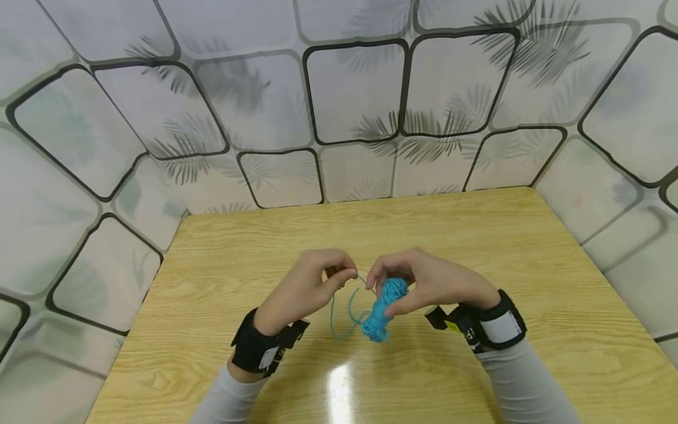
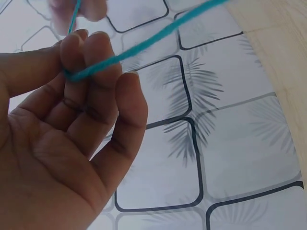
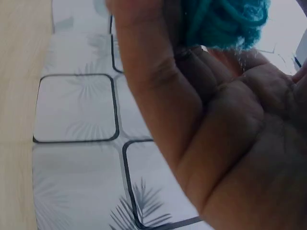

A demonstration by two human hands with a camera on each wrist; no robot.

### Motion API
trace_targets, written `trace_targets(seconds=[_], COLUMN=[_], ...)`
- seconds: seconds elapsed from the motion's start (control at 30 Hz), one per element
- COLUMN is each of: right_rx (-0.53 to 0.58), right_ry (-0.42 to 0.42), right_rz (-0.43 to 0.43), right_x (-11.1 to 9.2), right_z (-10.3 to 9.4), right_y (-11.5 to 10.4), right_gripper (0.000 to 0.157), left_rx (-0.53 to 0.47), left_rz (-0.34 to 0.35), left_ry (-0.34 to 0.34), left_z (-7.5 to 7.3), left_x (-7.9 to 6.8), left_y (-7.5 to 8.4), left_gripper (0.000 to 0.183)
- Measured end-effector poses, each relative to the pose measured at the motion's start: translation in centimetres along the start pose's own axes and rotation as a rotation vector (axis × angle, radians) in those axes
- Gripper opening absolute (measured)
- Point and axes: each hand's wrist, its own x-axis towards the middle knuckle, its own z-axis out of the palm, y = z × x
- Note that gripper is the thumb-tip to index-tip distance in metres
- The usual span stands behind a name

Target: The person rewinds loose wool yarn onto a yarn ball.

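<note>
A small skein of blue yarn (image 1: 377,318) with bulging ends and a narrow wrapped middle is tilted in my right hand (image 1: 436,282), gripped between thumb and fingers. In the right wrist view, one looped end of the skein (image 3: 225,21) shows above the palm. My left hand (image 1: 318,282) pinches a yarn strand (image 2: 158,36) between thumb and fingertips, the other fingers curled loosely. From that pinch a short stretch of strand runs across to the right hand. A loose tail (image 1: 332,318) hangs in a loop below the left fingers, back toward the skein.
Both hands are over a light wood-grain table (image 1: 254,235). Behind it and along both sides stand pale panels (image 1: 355,94) printed with dark outlines and leaves. A bright reflection lies on the table's near part. Each wrist wears a black strap (image 1: 503,324) with a small camera.
</note>
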Motion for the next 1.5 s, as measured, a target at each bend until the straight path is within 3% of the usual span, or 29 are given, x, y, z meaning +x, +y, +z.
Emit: trace_targets(seconds=[0.27, 0.5, 0.73, 0.93, 1.07, 1.23, 1.37, 1.5], right_rx=[-0.2, -0.301, -0.251, -0.133, 0.064, 0.368, 0.479, 0.454], right_ry=[0.19, 0.48, 0.75, 0.838, 0.788, 0.621, 0.405, 0.14], right_rz=[0.161, 0.185, 0.156, 0.062, 0.027, -0.009, -0.052, -0.092], right_x=[0.4, 0.9, 1.0, 1.0, 0.9, 0.6, 0.2, 0.2], right_z=[-0.1, -0.1, 0.0, -0.1, -0.2, -0.3, -0.5, -0.3], right_y=[0.4, 0.4, 0.4, 0.5, 0.3, 0.0, -0.1, 0.0], right_gripper=[0.033, 0.034, 0.025, 0.023, 0.025, 0.024, 0.021, 0.019], left_rx=[-0.007, -0.004, -0.001, 0.039, 0.046, 0.047, 0.055, 0.093], left_rz=[0.092, 0.087, 0.12, 0.118, 0.097, 0.047, -0.022, -0.09], left_ry=[-0.009, -0.057, -0.224, -0.272, -0.298, -0.316, -0.286, -0.205], left_z=[0.0, 0.6, 1.2, 1.6, 1.8, 2.1, 2.0, 1.5], left_x=[-0.2, -0.4, -0.3, -0.3, -0.2, -0.1, 0.0, 0.0], left_y=[1.5, 2.6, 3.5, 3.6, 3.4, 2.0, 0.4, -0.8], left_gripper=[0.009, 0.008, 0.01, 0.009, 0.009, 0.009, 0.007, 0.01])
